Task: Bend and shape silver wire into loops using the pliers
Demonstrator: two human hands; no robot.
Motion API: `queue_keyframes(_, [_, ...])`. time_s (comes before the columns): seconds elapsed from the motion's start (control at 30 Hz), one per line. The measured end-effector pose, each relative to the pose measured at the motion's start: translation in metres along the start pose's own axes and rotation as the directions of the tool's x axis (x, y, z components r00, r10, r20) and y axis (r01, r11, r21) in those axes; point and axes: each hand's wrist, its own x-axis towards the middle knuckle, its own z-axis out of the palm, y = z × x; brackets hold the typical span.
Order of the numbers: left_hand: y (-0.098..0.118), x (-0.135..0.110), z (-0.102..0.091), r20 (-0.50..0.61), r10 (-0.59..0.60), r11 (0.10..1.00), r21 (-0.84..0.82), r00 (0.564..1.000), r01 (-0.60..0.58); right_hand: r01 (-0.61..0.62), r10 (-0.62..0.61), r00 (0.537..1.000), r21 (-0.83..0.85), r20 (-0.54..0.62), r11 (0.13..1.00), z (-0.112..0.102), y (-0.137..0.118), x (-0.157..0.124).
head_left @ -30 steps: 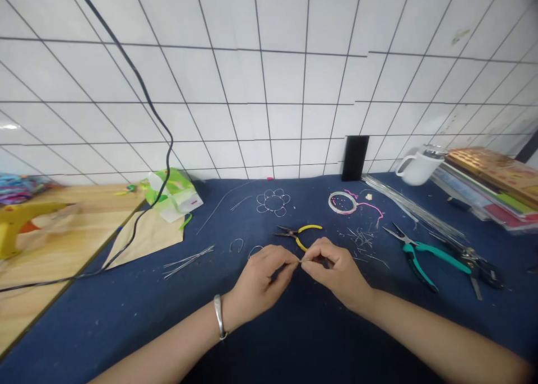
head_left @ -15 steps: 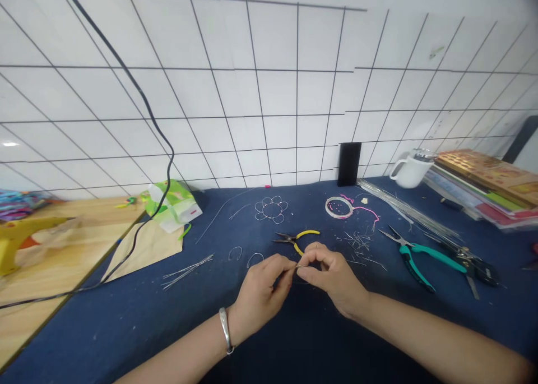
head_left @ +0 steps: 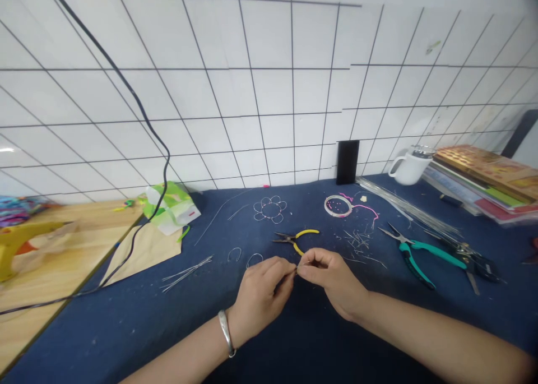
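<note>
Close together over the dark blue cloth, my left hand (head_left: 264, 288) and my right hand (head_left: 328, 274) meet at the fingertips. Both are closed in a pinch on a thin piece of wire, mostly hidden by the fingers. Just beyond them lie yellow-handled pliers (head_left: 296, 239), the near handle partly behind my right hand. Two bent wire loops rest by my left hand: an open one (head_left: 234, 254) and another (head_left: 254, 259). Farther back is a flower-shaped wire ring (head_left: 269, 209) with several petals.
Wire scraps (head_left: 357, 243), teal-handled pliers (head_left: 420, 249) and a wire bundle (head_left: 403, 204) lie right. A white dish (head_left: 337, 214) holds pink beads. A white mug (head_left: 408, 168) stands by stacked books (head_left: 483, 176). Straight wires (head_left: 187, 273), a black cable (head_left: 138, 227) and a yellow glue gun (head_left: 25, 241) are left.
My fingertips stay pinched together, with only slight shifts of the fingers. The whole view has shifted a little to the right.
</note>
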Motion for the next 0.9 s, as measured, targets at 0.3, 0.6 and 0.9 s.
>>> queue_keyframes(0.3, [-0.002, -0.002, 0.002, 0.040, 0.025, 0.999, 0.022, 0.999, -0.026, -0.053, 0.052, 0.999, 0.054, 0.014, 0.997, -0.002, 0.004, 0.002])
queue_keyframes(0.6, [-0.006, -0.002, 0.002, 0.078, 0.099, 0.982, 0.156, 0.992, -0.110, -0.068, 0.069, 0.997, -0.051, 0.018, 0.996, -0.004, 0.005, 0.005])
queue_keyframes(0.9, [-0.008, 0.005, -0.007, 0.019, -0.080, 0.994, 0.074, 0.997, 0.078, 0.050, 0.027, 0.977, -0.346, 0.212, 0.937, -0.019, -0.006, 0.015])
